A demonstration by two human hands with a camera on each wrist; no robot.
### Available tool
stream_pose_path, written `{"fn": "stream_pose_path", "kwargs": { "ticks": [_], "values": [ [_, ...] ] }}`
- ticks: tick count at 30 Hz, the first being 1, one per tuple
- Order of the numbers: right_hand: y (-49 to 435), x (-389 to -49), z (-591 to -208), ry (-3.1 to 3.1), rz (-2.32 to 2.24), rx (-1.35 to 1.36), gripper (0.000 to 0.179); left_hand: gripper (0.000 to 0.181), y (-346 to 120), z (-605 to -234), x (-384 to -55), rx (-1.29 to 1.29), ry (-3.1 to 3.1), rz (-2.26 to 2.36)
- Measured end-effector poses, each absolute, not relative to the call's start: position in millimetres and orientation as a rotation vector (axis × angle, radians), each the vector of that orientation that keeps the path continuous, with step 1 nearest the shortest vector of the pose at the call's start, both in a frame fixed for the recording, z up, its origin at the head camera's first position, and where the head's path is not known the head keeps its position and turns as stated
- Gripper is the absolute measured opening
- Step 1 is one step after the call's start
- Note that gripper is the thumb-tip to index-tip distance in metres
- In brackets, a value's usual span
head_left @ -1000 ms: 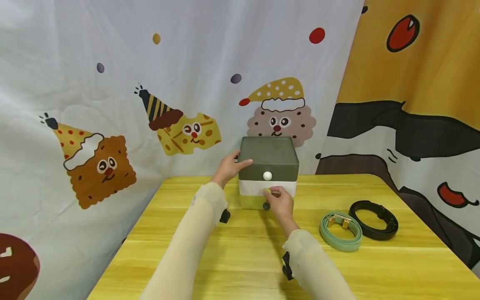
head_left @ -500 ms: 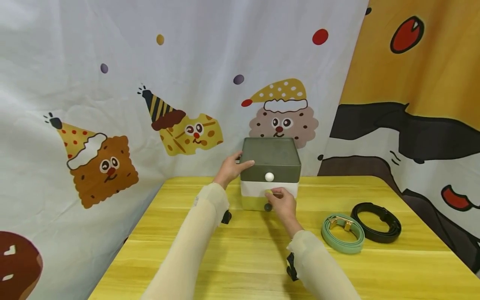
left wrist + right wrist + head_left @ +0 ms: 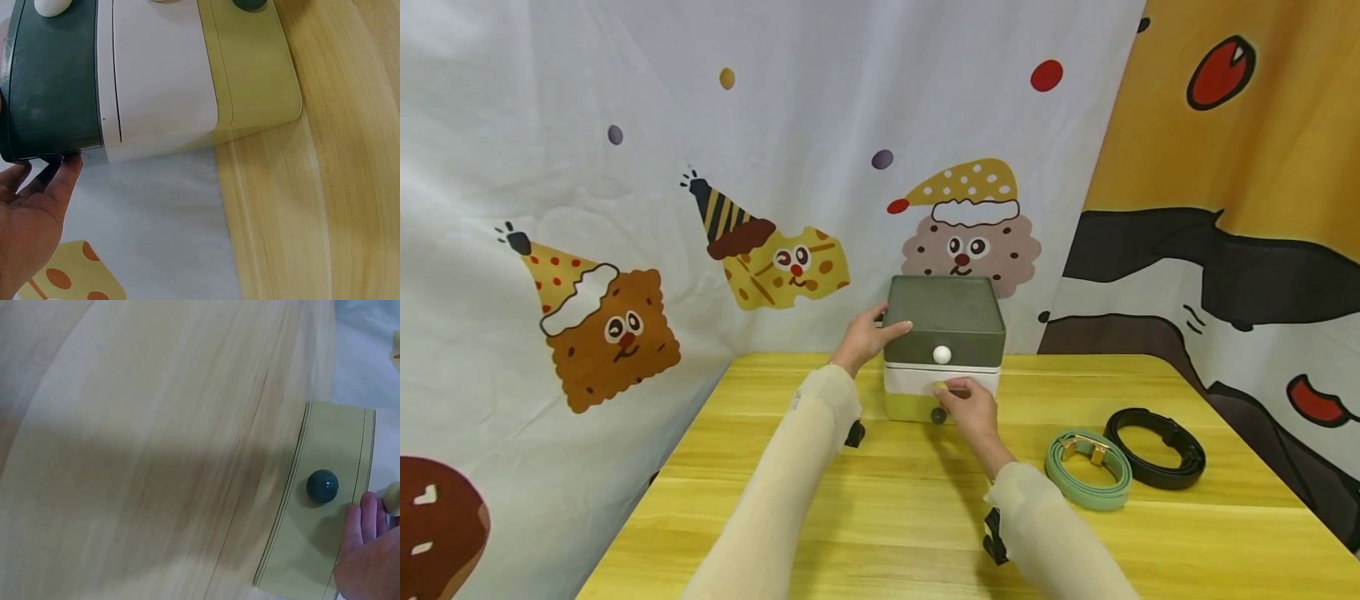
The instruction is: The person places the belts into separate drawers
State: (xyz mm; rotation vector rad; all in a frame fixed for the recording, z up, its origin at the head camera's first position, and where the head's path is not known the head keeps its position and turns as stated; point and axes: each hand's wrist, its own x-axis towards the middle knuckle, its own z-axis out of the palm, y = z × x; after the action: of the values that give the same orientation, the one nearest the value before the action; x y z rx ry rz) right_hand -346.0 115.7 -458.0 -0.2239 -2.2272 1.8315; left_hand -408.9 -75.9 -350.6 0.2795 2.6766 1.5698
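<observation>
A small drawer box (image 3: 947,304) in three tiers, dark green over white over yellow-green, stands towards the back of the table. My left hand (image 3: 861,340) is at its upper left; the fingers touch the green tier's side in the left wrist view, the thumb lies near the top edge. With thumb and fingers, my right hand (image 3: 973,412) pinches the pale yellow knob (image 3: 392,499) of the white drawer (image 3: 159,69). A thin dark line runs along the upper edge of that drawer. The green drawer has a white knob (image 3: 942,355), the lowest drawer a dark knob (image 3: 322,486).
A coiled mint-green belt (image 3: 1088,471) with a gold buckle lies on the wooden table (image 3: 895,517), to the right. Beside it lies a coiled black belt (image 3: 1157,450). Behind the table hangs a printed cloth (image 3: 805,108).
A thin dark line now shows above the white drawer's front, so it has come out slightly. Both hands keep their places on the box. The head view has shifted a little.
</observation>
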Motion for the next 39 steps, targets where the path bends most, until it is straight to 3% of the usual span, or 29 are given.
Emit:
{"fn": "stream_pose_path", "kwargs": {
  "ticks": [39],
  "values": [
    [127.4,-336.2,-464.2,-2.263,1.856,-0.092,0.026,0.084,-74.5,-352.5,-412.6,0.256,2.671,1.576]
  ]
}}
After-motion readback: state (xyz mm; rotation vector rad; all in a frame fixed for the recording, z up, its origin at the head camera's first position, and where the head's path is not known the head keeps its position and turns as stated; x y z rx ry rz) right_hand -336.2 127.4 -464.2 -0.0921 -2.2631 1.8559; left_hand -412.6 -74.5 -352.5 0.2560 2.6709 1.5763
